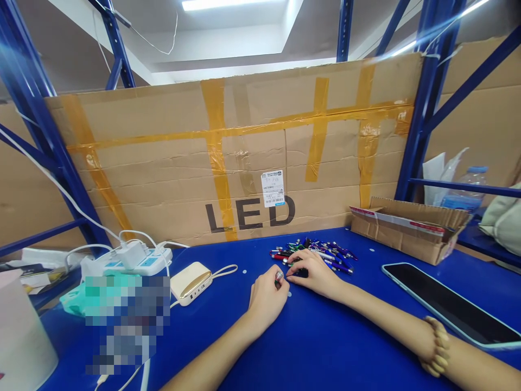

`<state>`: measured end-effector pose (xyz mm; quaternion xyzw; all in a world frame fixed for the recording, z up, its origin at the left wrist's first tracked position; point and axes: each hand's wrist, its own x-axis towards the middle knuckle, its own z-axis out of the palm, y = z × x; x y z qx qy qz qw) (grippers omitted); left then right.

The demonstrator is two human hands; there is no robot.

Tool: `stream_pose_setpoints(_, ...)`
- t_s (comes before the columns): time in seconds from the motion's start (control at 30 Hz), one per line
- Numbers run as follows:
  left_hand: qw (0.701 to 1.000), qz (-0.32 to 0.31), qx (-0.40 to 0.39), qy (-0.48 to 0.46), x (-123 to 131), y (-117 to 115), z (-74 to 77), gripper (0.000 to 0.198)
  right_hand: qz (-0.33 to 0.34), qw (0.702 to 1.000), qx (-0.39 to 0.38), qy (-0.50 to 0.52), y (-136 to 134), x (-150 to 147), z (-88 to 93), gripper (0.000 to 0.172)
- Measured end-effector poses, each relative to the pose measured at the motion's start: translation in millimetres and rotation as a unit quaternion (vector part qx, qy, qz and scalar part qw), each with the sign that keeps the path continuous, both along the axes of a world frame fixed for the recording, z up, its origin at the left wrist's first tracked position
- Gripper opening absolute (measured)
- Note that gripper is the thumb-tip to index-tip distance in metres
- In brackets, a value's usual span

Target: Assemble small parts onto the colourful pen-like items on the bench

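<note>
Your left hand [266, 301] pinches a small metal piece [279, 276] in a narrow grip, while your right hand [313, 274] curls at the edge of a heap of colored pens [313, 256] on the blue bench [325, 347]; whether that grip holds anything cannot be told. Nearly all the pens lie heaped, a cardboard box [409, 231] beyond them.

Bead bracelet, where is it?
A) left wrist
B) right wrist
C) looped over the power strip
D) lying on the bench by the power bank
B: the bead bracelet circles the wrist of the arm coming in from the lower right, which ends in the right hand at the pile of pens.
</note>
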<state>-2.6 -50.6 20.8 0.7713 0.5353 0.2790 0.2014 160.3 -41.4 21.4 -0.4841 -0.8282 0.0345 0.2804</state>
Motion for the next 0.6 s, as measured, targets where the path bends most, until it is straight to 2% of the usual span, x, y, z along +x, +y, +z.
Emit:
stream_pose_setpoints(0.33, 1.0, -0.008, -0.003, -0.009, 0.2, -2.1, 2.4, 0.007, -0.041, 0.999, 0.019, 0.005, -0.7, -0.2, 5.0, 0.021)
stream_pose_setpoints(0.5, 1.0, -0.014, -0.007, -0.016, 0.0, -4.1, 4.5, 0.009, -0.034, 0.993, 0.04, 0.109, -1.3, 0.0, 8.4, 0.022)
stream_pose_setpoints(0.6, 1.0, -0.011, -0.008, -0.008, 0.2, -3.7, 4.6, 0.009, -0.034, 0.978, -0.024, 0.204, -1.4, -1.8, 8.8, 0.026)
